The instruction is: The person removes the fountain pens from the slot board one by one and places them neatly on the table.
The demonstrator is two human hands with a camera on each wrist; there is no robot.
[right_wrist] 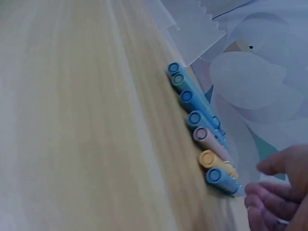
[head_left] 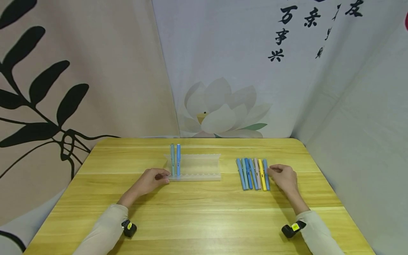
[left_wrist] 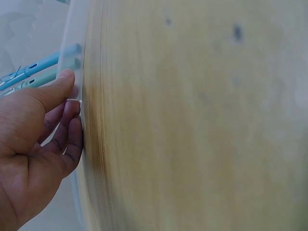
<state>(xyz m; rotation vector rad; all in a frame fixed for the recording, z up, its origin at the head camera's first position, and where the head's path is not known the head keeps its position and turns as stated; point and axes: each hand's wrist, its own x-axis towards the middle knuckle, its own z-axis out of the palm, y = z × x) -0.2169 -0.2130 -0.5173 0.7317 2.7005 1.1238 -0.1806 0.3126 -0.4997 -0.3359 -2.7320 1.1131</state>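
Note:
A clear plastic pen rack [head_left: 199, 178] with a notched edge lies on the table, two pens standing in its left end: a grey-green pen [head_left: 173, 159] and a blue pen [head_left: 178, 159]. My left hand [head_left: 154, 181] pinches the rack's left front corner, thumb on top, fingers below in the left wrist view. Right of the rack several pens lie side by side in a row, mostly blue, with a pinkish pen [head_left: 257, 173] and a yellow pen [head_left: 262, 174] among them. My right hand [head_left: 284, 177] is beside the rightmost blue pen [head_left: 266, 174], thumb and fingers apart in the right wrist view.
The wooden table [head_left: 204, 216] reaches back to a printed curtain [head_left: 223, 63]. Another curtain hangs along the right side. Both forearms wear dark wrist cameras [head_left: 129, 228].

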